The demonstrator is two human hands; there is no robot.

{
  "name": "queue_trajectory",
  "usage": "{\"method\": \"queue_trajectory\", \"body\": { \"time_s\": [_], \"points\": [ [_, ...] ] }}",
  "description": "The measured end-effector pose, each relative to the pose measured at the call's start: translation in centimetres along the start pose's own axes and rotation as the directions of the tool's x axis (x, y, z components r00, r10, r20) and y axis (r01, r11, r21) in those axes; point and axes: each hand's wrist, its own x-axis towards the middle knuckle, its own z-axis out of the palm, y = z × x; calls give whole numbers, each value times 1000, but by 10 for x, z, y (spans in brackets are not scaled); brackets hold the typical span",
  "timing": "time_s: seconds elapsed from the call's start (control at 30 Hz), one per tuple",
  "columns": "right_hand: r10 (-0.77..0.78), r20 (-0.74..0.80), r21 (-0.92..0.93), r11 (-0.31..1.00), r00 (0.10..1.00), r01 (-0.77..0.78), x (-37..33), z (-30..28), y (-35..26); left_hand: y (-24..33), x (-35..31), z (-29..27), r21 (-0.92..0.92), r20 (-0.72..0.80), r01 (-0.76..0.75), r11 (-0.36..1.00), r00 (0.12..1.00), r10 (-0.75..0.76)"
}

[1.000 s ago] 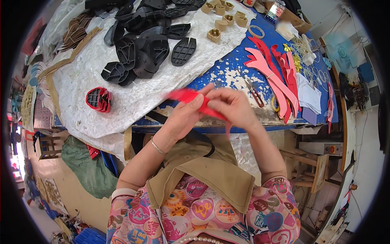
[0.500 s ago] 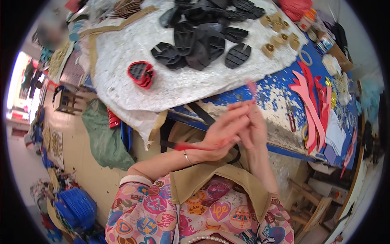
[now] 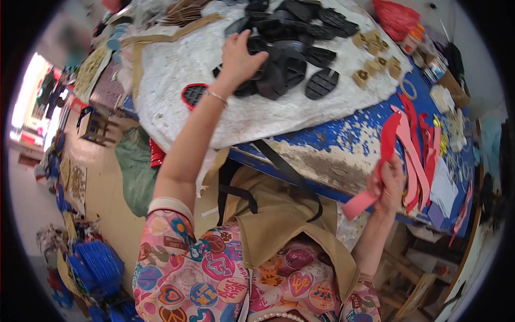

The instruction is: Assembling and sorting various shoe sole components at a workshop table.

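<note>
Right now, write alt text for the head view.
A person's left hand reaches over black soles on a white sheet; the right hand holds a red and pink strip. Similar strips lie on a blue table.

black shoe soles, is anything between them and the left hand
Nothing visible is: the left hand is at the left part of the black shoe soles. The red strip is well aside, in the right hand.

Red-pink strip (image 3: 390,136), curved; black soles (image 3: 294,68), heaped loosely
</note>
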Motion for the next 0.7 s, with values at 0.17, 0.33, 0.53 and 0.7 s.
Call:
{"method": "queue_trajectory", "body": {
  "time_s": [0.17, 0.33, 0.53, 0.7],
  "points": [
    [67, -36, -142, 987, 997, -71, 4, 4, 12, -35, 41, 13, -27, 360, -165, 986, 918, 164],
    [58, -90, -125, 990, 994, -69, 17, -8, 19, -29, 52, -2, 11, 530, -278, 961, 816, 230],
    [-124, -328, 60, 987, 937, 152, 60, -43, 32, -4, 32, -43, -47, 468, -238, 970, 853, 232],
    [-299, -356, -549, 834, 885, 61, 61, -88, 35, 15, 17, -63, -126, 503, -198, 972, 832, 235]
  ]
}}
